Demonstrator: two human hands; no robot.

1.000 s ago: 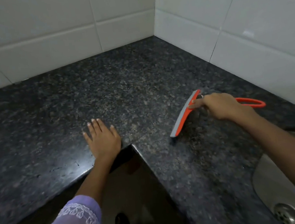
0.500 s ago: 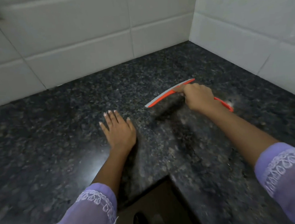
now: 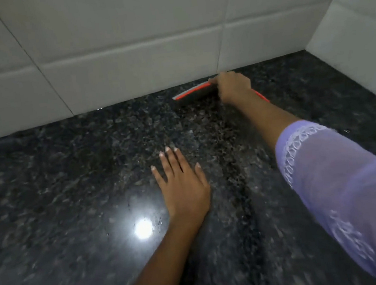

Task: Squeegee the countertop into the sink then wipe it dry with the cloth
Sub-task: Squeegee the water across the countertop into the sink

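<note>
My right hand (image 3: pixel 233 88) grips the orange squeegee (image 3: pixel 192 92) and holds its grey-edged blade down on the dark speckled countertop (image 3: pixel 69 179), right beside the foot of the back wall. A piece of the orange handle (image 3: pixel 262 96) shows behind my wrist. My left hand (image 3: pixel 182 185) lies flat on the counter, palm down, fingers spread slightly, well nearer to me than the blade. Small water drops glint around a light reflection (image 3: pixel 143 228) left of my left wrist. Neither the sink nor the cloth is in view.
White tiled walls (image 3: pixel 124 44) meet in a corner at the back right (image 3: pixel 305 50), closing off the counter on two sides. My purple sleeve (image 3: pixel 341 183) covers the right part of the counter.
My right hand has carried the squeegee from near the counter's front edge to the back wall. My view has shifted forward; the sink and the counter's front edge have left the frame. My left hand stays flat.
</note>
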